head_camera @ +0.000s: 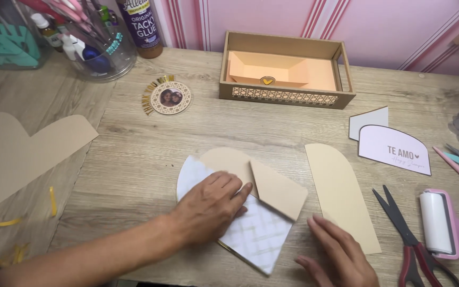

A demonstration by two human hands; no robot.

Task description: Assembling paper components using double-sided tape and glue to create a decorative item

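Observation:
A heart-shaped paper envelope [258,234] lies on the wooden table [134,154], with a white patterned inside and tan outer flaps. My left hand [208,207] lies flat on its left half, fingers pressing beside a folded tan flap [278,192]. My right hand [338,255] rests open on the table just right of the envelope's lower tip, touching the edge of a tan arch-shaped card strip [341,194]. Neither hand grips anything.
Red-handled scissors [410,244] and a pink roller [442,223] lie at right. A white printed card [394,149] sits beyond them. A cardboard box [285,72] stands at the back, a round photo ornament [170,97], a glue bottle [142,26] and a jar of tools [94,37] at left. Large tan cut paper [11,154] lies far left.

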